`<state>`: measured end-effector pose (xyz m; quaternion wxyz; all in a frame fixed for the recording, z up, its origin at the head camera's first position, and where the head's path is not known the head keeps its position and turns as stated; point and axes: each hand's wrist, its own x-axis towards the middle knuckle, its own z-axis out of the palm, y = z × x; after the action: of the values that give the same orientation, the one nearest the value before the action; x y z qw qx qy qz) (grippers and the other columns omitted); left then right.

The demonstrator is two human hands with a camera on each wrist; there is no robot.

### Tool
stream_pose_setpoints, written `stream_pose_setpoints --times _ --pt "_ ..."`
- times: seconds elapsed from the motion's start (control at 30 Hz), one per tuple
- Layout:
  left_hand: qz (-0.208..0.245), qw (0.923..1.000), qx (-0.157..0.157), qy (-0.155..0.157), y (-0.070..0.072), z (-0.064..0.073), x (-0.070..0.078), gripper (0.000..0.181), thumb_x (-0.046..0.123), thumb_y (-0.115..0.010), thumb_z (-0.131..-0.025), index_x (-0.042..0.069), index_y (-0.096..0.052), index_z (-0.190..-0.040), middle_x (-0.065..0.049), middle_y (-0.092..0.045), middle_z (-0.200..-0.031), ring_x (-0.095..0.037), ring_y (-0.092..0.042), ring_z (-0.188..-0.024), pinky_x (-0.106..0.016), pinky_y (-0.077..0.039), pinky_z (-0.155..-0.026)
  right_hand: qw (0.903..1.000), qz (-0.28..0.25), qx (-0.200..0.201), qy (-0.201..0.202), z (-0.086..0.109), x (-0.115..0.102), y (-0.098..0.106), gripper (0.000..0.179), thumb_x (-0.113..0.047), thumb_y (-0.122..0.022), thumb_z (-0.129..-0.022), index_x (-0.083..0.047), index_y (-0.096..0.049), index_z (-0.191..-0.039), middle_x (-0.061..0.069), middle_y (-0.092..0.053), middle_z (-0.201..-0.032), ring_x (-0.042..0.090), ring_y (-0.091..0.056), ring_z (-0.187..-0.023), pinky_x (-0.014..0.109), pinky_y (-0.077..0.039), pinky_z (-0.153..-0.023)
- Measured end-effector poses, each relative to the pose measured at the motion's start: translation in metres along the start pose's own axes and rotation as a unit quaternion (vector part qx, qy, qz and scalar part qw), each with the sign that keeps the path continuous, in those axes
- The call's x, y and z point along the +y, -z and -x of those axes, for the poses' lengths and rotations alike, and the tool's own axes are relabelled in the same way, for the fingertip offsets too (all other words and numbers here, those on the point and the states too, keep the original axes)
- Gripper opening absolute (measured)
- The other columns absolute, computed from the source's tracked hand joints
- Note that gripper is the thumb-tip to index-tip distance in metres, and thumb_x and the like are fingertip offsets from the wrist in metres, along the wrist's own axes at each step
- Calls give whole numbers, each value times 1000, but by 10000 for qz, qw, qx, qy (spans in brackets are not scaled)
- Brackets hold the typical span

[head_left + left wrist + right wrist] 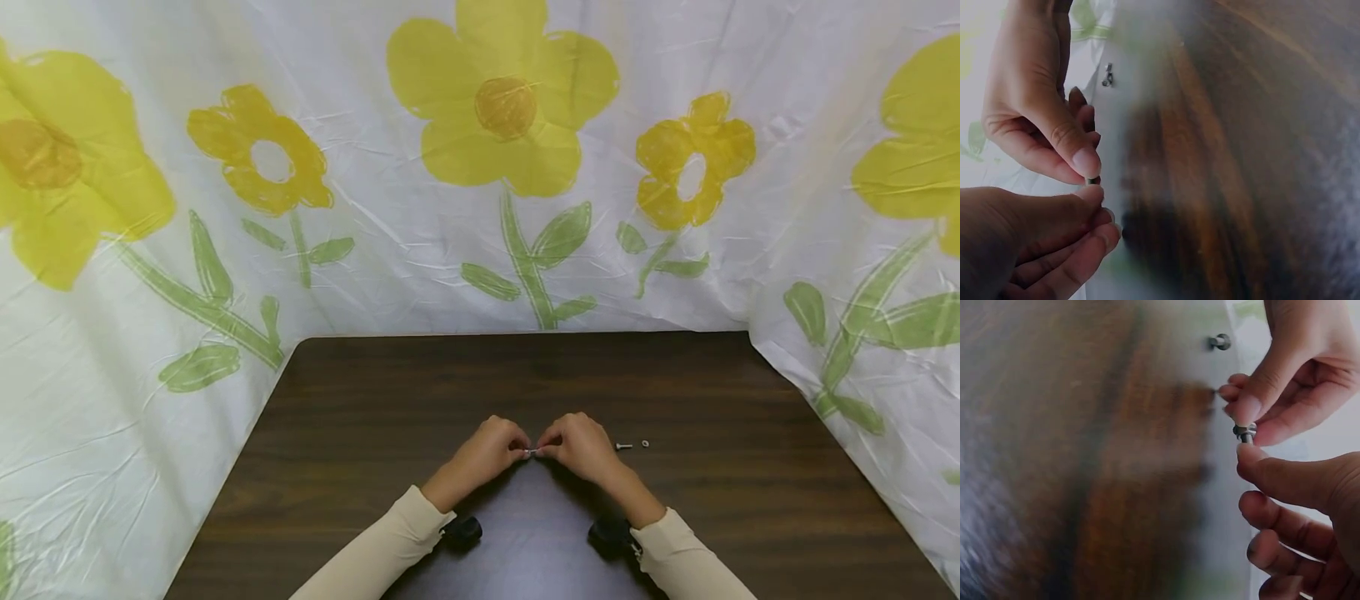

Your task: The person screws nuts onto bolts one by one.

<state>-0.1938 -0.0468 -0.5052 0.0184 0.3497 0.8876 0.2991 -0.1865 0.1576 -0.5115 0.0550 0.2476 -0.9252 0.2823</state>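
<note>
Bolt (532, 452) is pinched by left grip (486, 448) and right grip (583, 447) over the bench (360, 400); work is judged unfinished, a second bolt (623, 447) and loose nut (645, 443) lying apart at right.

Sleeves: one long, plain cream fabric left sleeve (367, 552) and one matching right sleeve (693, 560), which both ended in lightly creased cuffs (420, 510). Wristwear: one rounded black left wrist unit (462, 532) and one rounded black right wrist unit (610, 533), which sat near the cuffs. Left hand (486, 452), right hand (583, 448): both were bare; the right thumbnail (1087, 162) was rounded.
</note>
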Motion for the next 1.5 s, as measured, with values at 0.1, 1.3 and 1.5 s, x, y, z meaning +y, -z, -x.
stream_pose_setpoints --times 0.1,1.3,1.5 --pt "-269 9996 -74 -8 0 0 2 5 4 -79 -87 8 -80 -87 2 -76 -83 -1 -65 -75 -14 -50 -64 9998 -2 -92 -170 -1 -1 -3 9 -22 -89 -78 -27 -82 -77 -14 -74 -81 6 -68 -76 25 -52 -61" --pt "-1638 9848 561 -163 -12 -20 43 21 31 -80 -90 17 -79 -106 6 -69 -87 0 -59 -71 -15 -49 -61 9984 -253 262 -426 25 18 49 16 -13 -85 -82 -12 -80 -97 -10 -71 -79 2 -60 -66 24 -50 -57" --pt "-1647 9826 807 -306 -24 -29 56 28 34 -81 -89 16 -79 -110 3 -70 -92 -4 -62 -75 -17 -51 -63 9974 -148 346 -621 42 30 72 19 -13 -85 -82 -8 -79 -99 -10 -69 -78 5 -61 -66 24 -50 -57"
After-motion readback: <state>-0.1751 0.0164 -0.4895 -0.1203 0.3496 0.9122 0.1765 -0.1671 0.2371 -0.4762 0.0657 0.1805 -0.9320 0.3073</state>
